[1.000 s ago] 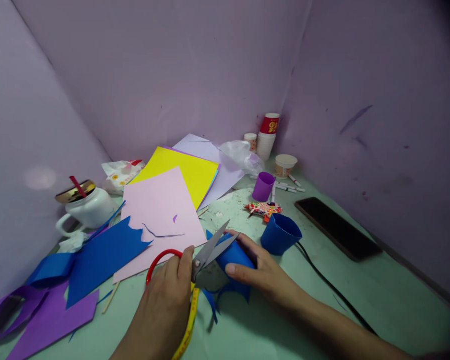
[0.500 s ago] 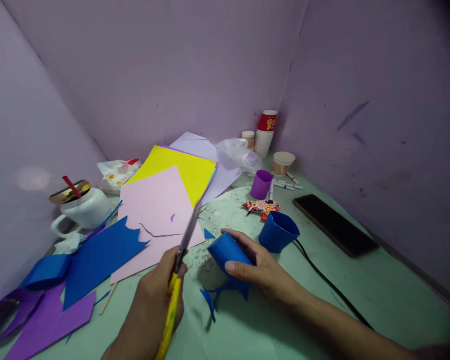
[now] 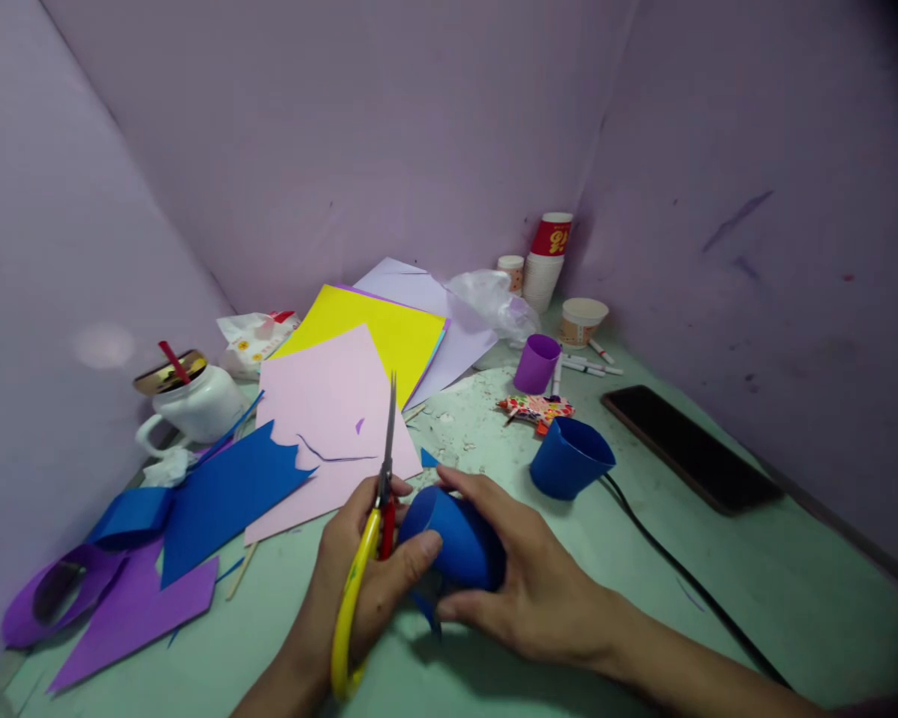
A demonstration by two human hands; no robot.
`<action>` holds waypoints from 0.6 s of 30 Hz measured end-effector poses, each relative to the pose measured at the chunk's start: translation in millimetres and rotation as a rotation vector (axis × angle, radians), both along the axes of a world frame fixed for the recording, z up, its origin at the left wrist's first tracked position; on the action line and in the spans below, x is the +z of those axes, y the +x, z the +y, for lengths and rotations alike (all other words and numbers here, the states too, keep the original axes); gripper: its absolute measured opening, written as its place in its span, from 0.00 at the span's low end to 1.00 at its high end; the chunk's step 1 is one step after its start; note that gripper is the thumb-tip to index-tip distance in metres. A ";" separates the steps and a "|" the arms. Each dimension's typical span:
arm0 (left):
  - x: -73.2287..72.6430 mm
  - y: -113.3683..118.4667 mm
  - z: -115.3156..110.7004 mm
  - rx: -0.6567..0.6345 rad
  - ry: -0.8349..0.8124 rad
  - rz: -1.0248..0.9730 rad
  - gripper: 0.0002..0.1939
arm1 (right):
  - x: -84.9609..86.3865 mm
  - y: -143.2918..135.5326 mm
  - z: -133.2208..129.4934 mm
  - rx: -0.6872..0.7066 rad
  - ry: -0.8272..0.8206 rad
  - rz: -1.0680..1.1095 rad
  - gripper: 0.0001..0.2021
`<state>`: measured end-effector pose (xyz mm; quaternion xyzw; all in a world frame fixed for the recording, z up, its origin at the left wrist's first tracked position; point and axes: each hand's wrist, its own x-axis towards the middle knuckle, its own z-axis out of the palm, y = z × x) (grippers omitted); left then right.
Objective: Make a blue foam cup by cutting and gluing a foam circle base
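A pair of scissors [image 3: 357, 588] with a yellow and red handle is tucked in my left hand [image 3: 363, 553], its blades closed and pointing away from me. That hand's thumb also presses on the rim of a blue paper tube [image 3: 464, 543]. Fingers of my right hand [image 3: 528, 563] wrap round the tube from the right, holding it tilted above the table. Blue paper scraps [image 3: 426, 613] lie under it, partly hidden. To the right stands another blue paper tube [image 3: 571, 461], and behind that a smaller purple tube [image 3: 537, 364].
Left lie a cut blue sheet [image 3: 228, 499], purple pieces [image 3: 146, 613], and a white mug [image 3: 202, 404]. Pink [image 3: 321, 389] and yellow sheets [image 3: 389, 334] spread behind my hands. A phone [image 3: 688, 449], black cable [image 3: 673, 553], markers [image 3: 588, 366] and paper cups [image 3: 544, 279] are on the right.
My left hand has moved right against the blue tube, its thumb now on the rim. The scissors have swung more upright. The tube has turned and sits slightly lower.
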<state>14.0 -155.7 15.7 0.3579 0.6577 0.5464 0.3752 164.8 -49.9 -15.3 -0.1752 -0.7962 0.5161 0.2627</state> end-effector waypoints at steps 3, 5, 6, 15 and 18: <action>0.8 -2.8 -0.8 -0.028 0.023 -0.150 0.27 | 6.7 0.5 9.5 0.026 -0.457 0.016 0.39; -0.1 -3.4 -0.7 -0.066 0.045 -0.209 0.30 | 9.6 0.0 13.2 0.103 -0.783 0.058 0.35; -1.0 -3.4 -0.3 -0.069 0.052 -0.194 0.30 | 10.7 -0.4 13.6 0.141 -0.916 0.066 0.35; -2.9 -13.9 -3.5 0.093 -0.029 0.496 0.16 | 15.6 -4.8 13.2 0.179 -1.279 0.160 0.30; -8.4 -26.4 -11.0 -0.016 -0.054 0.837 0.14 | 13.6 -6.0 17.1 0.069 -1.284 0.198 0.29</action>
